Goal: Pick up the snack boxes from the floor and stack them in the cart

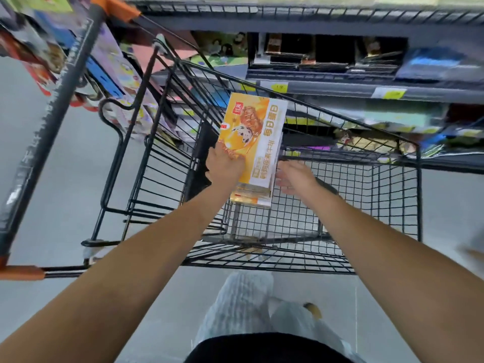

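Observation:
A yellow and white snack box lies on top of a stack of similar boxes inside the black wire cart. My left hand rests flat on the near left corner of the top box, fingers pressing its face. My right hand is at the stack's right side, fingers spread and touching the box edges. Both arms reach over the cart's near rim. The boxes under the top one show only their near ends.
The cart's handle bar with orange end caps runs along the left. Store shelves with packaged goods stand right behind the cart. Grey floor lies left of the cart and under my legs.

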`<state>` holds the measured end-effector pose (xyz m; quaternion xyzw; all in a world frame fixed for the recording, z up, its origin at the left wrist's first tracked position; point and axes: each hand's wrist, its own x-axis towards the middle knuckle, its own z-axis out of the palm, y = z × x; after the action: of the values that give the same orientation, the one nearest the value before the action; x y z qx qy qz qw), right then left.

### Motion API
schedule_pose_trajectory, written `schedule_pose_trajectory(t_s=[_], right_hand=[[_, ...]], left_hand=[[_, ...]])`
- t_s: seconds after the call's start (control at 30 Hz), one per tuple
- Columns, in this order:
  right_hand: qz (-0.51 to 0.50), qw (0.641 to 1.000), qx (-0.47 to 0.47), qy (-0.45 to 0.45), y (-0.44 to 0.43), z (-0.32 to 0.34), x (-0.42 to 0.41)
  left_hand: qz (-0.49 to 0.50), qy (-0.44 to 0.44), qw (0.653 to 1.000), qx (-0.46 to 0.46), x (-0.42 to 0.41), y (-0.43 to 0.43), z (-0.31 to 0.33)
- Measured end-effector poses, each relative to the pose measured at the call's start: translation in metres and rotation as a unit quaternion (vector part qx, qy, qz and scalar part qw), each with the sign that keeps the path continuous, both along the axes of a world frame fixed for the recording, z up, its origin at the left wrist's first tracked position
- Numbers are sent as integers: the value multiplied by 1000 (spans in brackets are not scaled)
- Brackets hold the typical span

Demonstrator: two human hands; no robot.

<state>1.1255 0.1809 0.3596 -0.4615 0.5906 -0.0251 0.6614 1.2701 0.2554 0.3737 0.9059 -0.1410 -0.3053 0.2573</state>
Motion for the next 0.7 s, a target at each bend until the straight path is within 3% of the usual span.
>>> schedule_pose_trajectory(t_s=[0.1, 0.43, 0.7], right_hand=[[-10, 1000, -18, -24, 5, 13, -40], [-135, 988, -62, -49, 35, 45, -266], [-295, 949, -92, -56, 83, 68, -473]], left_hand=[[-54, 9, 998, 12, -46, -2, 22], [-156, 183, 969, -62, -253, 0, 58], [-312, 202, 925, -81, -464, 11, 74]])
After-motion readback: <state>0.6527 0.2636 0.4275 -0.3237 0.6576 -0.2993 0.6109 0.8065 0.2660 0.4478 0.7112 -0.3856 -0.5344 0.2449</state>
